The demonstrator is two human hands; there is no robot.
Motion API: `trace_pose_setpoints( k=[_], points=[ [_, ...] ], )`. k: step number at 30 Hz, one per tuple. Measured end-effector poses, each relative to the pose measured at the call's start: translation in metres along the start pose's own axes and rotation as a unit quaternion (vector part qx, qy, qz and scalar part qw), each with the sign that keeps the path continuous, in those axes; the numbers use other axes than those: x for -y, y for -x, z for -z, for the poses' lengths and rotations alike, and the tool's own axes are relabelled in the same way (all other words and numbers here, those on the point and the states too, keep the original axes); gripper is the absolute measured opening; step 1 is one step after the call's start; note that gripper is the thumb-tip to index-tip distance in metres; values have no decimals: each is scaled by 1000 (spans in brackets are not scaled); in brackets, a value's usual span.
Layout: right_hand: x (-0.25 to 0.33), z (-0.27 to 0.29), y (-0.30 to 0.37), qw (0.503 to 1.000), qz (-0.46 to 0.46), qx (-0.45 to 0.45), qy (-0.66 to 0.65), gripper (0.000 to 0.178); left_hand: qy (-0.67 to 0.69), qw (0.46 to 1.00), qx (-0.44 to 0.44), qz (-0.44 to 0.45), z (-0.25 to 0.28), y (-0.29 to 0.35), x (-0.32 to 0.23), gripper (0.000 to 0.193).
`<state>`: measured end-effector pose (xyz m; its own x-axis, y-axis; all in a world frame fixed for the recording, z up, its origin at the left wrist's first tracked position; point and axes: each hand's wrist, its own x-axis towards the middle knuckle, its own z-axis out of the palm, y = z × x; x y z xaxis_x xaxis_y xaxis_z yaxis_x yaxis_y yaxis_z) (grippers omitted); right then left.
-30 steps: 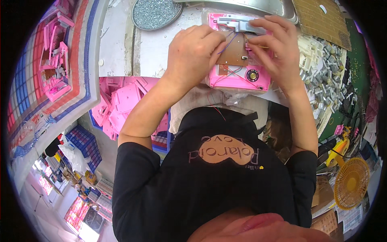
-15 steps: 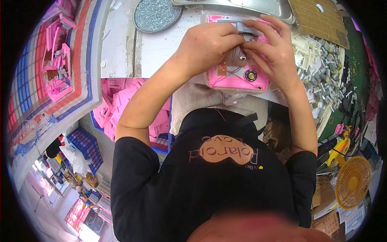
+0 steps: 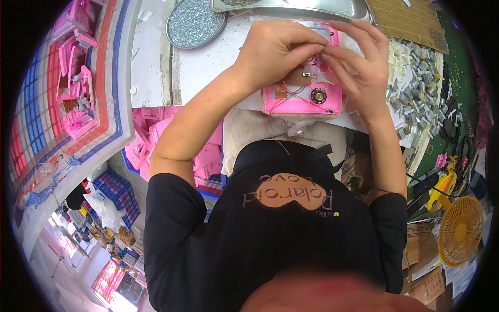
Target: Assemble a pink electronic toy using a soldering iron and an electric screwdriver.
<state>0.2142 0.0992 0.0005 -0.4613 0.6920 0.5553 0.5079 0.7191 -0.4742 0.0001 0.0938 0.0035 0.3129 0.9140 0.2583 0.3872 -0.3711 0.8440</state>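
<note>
A pink plastic housing (image 3: 301,107) lies on the white table in front of me. In it sit a round black speaker (image 3: 318,95), a brown circuit board (image 3: 295,78) and thin wires (image 3: 293,95). Above the housing's far half, my left hand (image 3: 278,54) is closed in a pinch of thumb and forefinger. My right hand (image 3: 366,65) meets it there, its thumb and forefinger pressed together and the other fingers raised. Whatever is between the fingertips is too small to make out. A grey part (image 3: 321,33) shows just behind the fingertips, partly hidden by my left hand.
A round tray of small screws (image 3: 196,23) stands at the far left, beside a metal tray (image 3: 291,7). Grey and white parts (image 3: 416,86) are heaped at right, near a cardboard sheet (image 3: 408,23). Pink housings (image 3: 205,156) fill a bin at left. A yellow fan (image 3: 460,231) stands lower right.
Both hands have lifted away from the wires by the circuit board, and their fingertips now meet a little farther up and right. The view has shifted slightly.
</note>
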Motion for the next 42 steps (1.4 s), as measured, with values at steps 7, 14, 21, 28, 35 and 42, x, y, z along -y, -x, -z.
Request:
trace_pose_setpoints(
  k=[7, 14, 21, 28, 35, 42],
  points=[
    [-11, 3, 10, 997, -63, -41, -32, 16, -27, 996, 48, 73, -7, -2, -21, 17],
    [-14, 3, 16, 995, -63, -21, -79, 14, -85, 994, 67, -11, -4, -3, -17, 13],
    [-21, 72, 77, 934, -229, -217, -166, 16, -102, 995, 18, 8, -10, 4, -23, 9],
    [-123, 238, 253, 671, -436, -449, -398, 21, -246, 962, -54, -109, -23, 9, -16, 9],
    [-165, 277, 251, 746, -403, -499, -176, 25, -254, 956, -115, -93, -43, 6, -1, 7],
    [-92, 317, 270, 764, -202, -458, -408, 27, -249, 959, -118, -66, -43, 7, -4, 8]
  ],
)
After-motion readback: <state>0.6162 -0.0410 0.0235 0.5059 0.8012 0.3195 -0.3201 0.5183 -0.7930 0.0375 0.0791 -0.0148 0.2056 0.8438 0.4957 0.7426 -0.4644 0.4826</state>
